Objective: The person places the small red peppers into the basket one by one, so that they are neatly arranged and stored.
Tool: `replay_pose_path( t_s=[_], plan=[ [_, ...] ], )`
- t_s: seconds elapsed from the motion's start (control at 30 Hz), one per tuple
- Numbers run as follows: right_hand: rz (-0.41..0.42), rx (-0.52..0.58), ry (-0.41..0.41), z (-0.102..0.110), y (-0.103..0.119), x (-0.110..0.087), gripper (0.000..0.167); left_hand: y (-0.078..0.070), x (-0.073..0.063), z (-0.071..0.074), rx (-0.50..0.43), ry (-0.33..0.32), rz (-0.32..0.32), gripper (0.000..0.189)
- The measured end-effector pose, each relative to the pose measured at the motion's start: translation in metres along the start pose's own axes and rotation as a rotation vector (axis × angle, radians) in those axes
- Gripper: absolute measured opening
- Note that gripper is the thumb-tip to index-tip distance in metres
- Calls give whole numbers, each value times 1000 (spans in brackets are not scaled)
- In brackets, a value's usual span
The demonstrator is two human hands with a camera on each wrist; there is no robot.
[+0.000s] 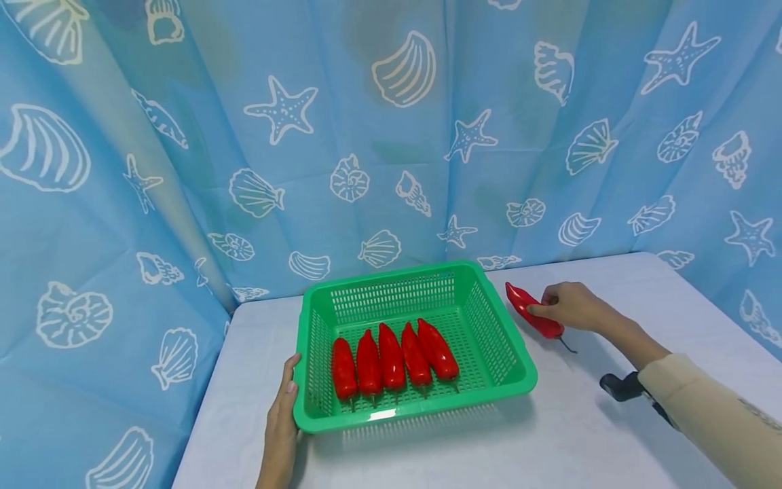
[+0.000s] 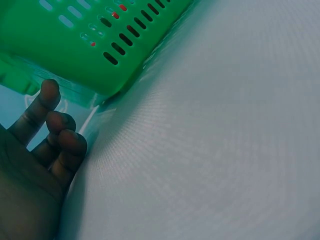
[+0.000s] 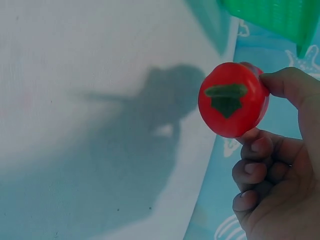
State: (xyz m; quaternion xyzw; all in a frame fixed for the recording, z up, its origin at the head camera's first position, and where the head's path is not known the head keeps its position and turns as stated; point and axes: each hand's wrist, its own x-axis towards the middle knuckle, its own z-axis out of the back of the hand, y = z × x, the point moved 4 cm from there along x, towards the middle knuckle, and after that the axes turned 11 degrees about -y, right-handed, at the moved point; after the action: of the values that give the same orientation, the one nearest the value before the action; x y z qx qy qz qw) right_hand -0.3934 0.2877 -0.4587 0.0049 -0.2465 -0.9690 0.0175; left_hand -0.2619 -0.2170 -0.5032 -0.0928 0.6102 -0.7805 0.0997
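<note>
A green plastic basket (image 1: 421,409) with slotted walls sits on the white table, and several red peppers (image 1: 392,356) lie side by side in it, stems towards me. My left hand (image 1: 282,421) rests against the basket's left side; in the left wrist view, the fingers of that hand (image 2: 37,150) are loosely bent beside the basket wall (image 2: 95,55). To the right of the basket, my right hand (image 1: 574,307) pinches another red pepper (image 1: 519,303) between thumb and fingers. The right wrist view shows this pepper (image 3: 235,112) stem end first, held above the table.
A white cloth (image 1: 611,407) covers the table. Behind and to the left hangs a blue curtain (image 1: 342,136) printed with white shells and starfish. A black device (image 1: 622,387) is fixed at my right wrist, near a beige sleeve (image 1: 702,397).
</note>
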Motion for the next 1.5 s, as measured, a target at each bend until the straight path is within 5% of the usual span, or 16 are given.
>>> replay_pose_path(
  t_s=[1.5],
  plan=[
    [81,112,-127,33,46,-42,41,2,1,2,-38,-3,-46,57]
  ],
)
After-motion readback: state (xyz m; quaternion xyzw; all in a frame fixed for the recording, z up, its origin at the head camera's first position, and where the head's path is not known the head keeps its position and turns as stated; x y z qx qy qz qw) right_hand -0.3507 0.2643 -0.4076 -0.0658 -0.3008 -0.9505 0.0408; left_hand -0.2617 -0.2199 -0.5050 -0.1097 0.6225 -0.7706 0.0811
